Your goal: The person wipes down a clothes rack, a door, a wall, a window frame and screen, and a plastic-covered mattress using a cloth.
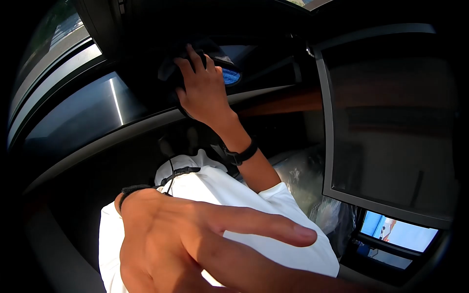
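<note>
My right hand (205, 90), with a black watch (243, 152) on its wrist, reaches far forward. Its fingers are spread over a dark, glossy thing that I cannot make out; whether they touch it is hard to tell. A bright blue patch (231, 76) shows just right of the fingers. Close to the camera is my left hand (171, 234), large in view, its back turned up and a black band (132, 191) at the wrist. The left fingers are stretched out and apart, pointing right. Some run out of frame, and nothing is seen in them.
A large grey-framed dark panel (391, 122) stands at the right. Below it are lit screens (398, 232). Clear plastic wrapping (305, 185) lies beside my white shirt (293, 244). At left, a glossy dark surface (83, 107) reflects a bright line under a window (61, 29).
</note>
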The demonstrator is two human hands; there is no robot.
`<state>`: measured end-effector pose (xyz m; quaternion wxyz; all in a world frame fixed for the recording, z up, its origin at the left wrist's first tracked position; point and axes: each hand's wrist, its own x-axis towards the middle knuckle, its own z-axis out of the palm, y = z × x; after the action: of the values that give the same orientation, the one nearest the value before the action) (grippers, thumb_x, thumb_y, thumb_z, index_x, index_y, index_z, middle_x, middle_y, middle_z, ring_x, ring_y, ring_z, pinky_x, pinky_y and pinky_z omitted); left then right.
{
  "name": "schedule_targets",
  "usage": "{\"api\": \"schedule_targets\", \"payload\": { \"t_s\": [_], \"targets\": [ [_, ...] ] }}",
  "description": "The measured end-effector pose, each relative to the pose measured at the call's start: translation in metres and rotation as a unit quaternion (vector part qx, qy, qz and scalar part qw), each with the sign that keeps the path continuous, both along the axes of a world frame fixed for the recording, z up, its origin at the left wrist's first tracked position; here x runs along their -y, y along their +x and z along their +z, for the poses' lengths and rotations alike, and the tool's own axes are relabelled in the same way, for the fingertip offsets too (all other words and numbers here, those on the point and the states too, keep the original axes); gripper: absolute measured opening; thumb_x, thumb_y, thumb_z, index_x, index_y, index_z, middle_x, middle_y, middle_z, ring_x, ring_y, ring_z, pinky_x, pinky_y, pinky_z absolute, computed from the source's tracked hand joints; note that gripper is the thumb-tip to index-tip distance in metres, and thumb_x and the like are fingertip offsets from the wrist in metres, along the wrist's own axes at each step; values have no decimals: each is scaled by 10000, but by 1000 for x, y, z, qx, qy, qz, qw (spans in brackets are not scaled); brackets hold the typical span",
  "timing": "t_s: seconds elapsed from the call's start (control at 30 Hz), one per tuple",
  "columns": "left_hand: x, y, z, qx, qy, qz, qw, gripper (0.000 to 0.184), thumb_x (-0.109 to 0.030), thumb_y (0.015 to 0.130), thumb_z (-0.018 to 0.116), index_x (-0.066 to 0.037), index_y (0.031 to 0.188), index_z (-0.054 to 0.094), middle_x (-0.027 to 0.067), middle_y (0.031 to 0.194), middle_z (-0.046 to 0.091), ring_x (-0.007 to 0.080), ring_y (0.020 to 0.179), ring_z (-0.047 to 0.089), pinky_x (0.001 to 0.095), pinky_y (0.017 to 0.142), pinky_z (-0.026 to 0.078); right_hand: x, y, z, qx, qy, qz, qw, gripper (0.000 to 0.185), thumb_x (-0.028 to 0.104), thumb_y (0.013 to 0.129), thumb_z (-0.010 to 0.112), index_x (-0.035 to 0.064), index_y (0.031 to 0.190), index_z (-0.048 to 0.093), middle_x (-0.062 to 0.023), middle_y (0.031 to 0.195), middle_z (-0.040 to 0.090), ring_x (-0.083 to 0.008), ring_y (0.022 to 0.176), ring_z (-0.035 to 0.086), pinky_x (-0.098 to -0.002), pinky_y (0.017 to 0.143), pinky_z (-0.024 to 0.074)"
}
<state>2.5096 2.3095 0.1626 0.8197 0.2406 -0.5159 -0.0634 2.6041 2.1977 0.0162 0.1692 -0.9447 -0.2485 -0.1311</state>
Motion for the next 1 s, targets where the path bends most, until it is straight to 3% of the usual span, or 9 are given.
{"api": "schedule_targets", "payload": {
  "t_s": [0.13,0.23,0.33,0.4,0.47,0.5,0.67,0.83,1.0],
  "targets": [
    [19,0,1,-5,-16,-74,997,628,-14,818,640,-133,1404,447,228,1323,566,340,1161,616,442,944,521,41,5,5,1,5,50,999,599,189,740,759,169,1305,560,-99,1458,472,-393,1222,535,-463,955,458],
    [29,0,-1,-11,-43,-123,991,597,-25,834,623,-121,1397,454,225,1320,569,335,1160,616,437,945,520,109,30,1,22,-32,-73,997,569,113,778,670,140,1325,518,-188,1430,470,-404,1142,564,-489,948,462],
    [36,2,-3,-21,-50,-155,986,567,-36,849,606,-110,1391,460,221,1316,572,330,1159,616,432,946,519,174,55,6,-38,-64,-214,974,521,153,856,572,116,1368,478,-200,1467,432,-442,1183,551,-494,1000,463],
    [39,5,-3,-22,-49,-175,983,547,-43,859,595,-102,1387,465,219,1314,574,327,1158,616,429,946,518,203,63,17,-70,-93,-300,947,515,173,864,583,123,1368,487,-187,1444,465,-414,1194,565,-484,996,475],
    [42,7,-4,-18,-47,-183,982,528,-51,869,584,-94,1383,469,216,1312,576,323,1157,617,426,947,517,209,64,48,-99,-89,-379,916,482,175,820,627,115,1294,562,-179,1236,628,-395,1148,602,-466,979,490],
    [42,12,-7,-24,-49,-191,980,519,-54,874,578,-90,1381,471,215,1311,577,322,1157,617,424,947,517,219,66,51,-46,-64,-389,918,464,172,809,638,108,1265,582,-183,1168,656,-384,1113,621,-467,965,496],
    [57,21,0,-15,-38,-233,971,476,-73,900,550,-70,1371,482,209,1305,583,313,1155,617,417,948,515,233,94,54,82,-5,-334,939,533,50,810,594,120,1333,517,-193,1294,565,-407,1141,594,-444,965,499],
    [72,7,17,25,-18,-297,954,438,-91,925,521,-50,1361,493,203,1300,588,305,1153,618,409,949,513,245,113,36,14,-96,-262,960,666,113,793,594,39,1432,422,-228,1453,422,-425,1248,518,-435,1041,453],
    [114,31,37,4,-9,-340,940,408,-109,951,493,-31,1351,504,197,1294,593,297,1151,618,401,950,511,181,82,44,-57,-38,-117,991,619,187,780,642,115,1382,520,-240,1437,440,-442,1156,585,-464,982,496]
  ]
}}
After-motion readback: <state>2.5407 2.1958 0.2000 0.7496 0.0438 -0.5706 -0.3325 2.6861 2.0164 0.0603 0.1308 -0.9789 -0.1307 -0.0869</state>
